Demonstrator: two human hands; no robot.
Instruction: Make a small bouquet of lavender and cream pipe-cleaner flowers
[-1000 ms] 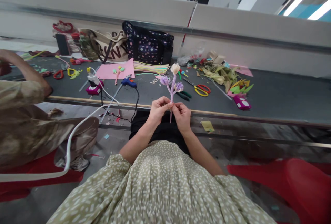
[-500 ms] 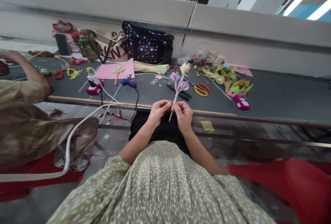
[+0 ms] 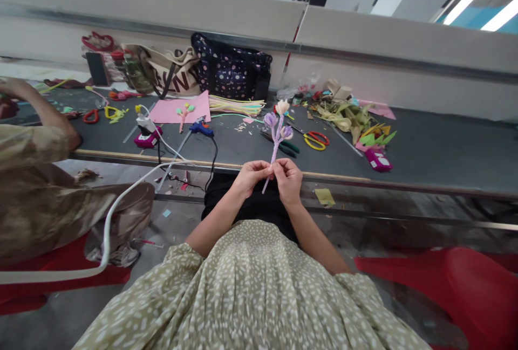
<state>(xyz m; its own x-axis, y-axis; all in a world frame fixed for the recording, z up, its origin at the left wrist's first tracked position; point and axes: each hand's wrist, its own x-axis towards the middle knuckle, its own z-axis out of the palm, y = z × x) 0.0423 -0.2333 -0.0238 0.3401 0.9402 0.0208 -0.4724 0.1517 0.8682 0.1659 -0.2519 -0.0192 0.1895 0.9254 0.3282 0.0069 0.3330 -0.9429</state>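
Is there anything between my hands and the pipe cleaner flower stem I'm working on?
Nothing visible does. The left hand and the right hand both already pinch the pipe cleaner flower stem directly, near its lower part, above the edge of the table. The green-handled pliers and scissors lie behind it on the table.

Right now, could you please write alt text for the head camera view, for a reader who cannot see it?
A person's left hand and right hand pinch the stem of a purple pipe-cleaner flower sprig, holding it upright at the edge of a dark craft table. On the table lie yellow-and-red scissors, a blue glue gun and a pink sheet. Another person's arm shows at left.
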